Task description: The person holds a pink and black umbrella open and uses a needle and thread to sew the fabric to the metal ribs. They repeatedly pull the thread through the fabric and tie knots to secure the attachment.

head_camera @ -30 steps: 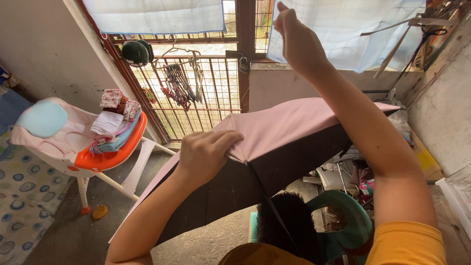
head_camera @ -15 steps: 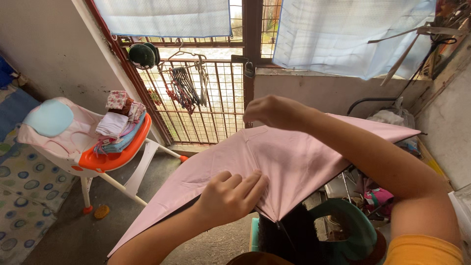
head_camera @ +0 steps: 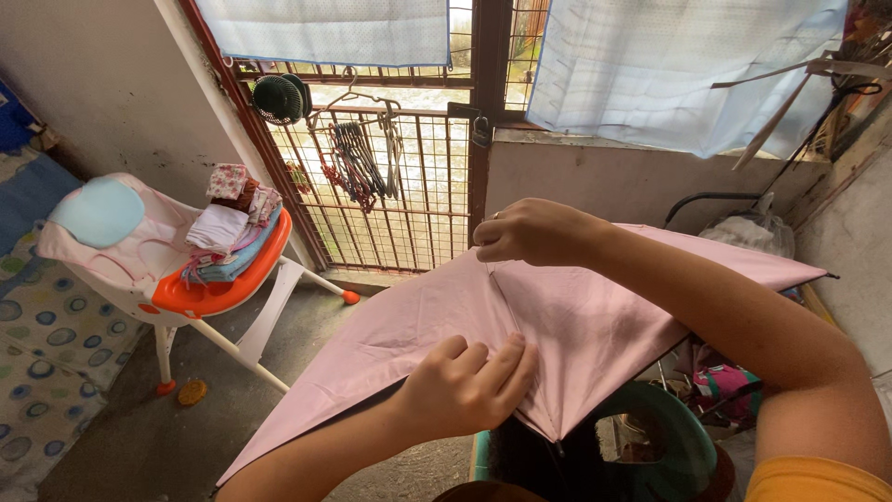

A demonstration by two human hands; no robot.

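Pink umbrella (head_camera: 595,325) is spread open just below the gate (head_camera: 390,177), right hand (head_camera: 530,232) pinching its top, left hand (head_camera: 465,386) gripping the fabric, so I'd keep panels taut, fingers clear of ribs.

Umbrella (head_camera: 595,325) handle hidden; right hand (head_camera: 534,232) fingertips tucked under.

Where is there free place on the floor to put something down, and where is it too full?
Bare grey floor lies between the high chair, the patterned mat and the pink umbrella both hands hold. The chair's orange tray is piled with folded cloths. The right corner, around the green stool, is crowded.
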